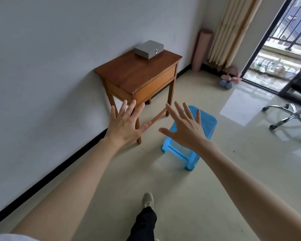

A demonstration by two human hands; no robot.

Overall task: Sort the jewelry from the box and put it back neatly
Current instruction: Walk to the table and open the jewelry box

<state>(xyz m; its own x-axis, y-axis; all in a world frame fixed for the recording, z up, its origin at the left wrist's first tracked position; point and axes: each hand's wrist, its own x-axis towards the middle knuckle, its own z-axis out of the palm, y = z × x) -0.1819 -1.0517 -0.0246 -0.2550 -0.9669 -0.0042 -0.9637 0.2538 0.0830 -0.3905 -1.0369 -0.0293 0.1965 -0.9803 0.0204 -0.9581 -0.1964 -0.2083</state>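
Wooden table (137, 73) against wall, grey box (149, 49) atop

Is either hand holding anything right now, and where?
Nothing is held. The left hand and right hand are spread open in mid-air.

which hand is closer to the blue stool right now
Right. The right hand is spread open in the air in front of the blue stool, overlapping it in view. The left hand is off to its left, before the wooden table.
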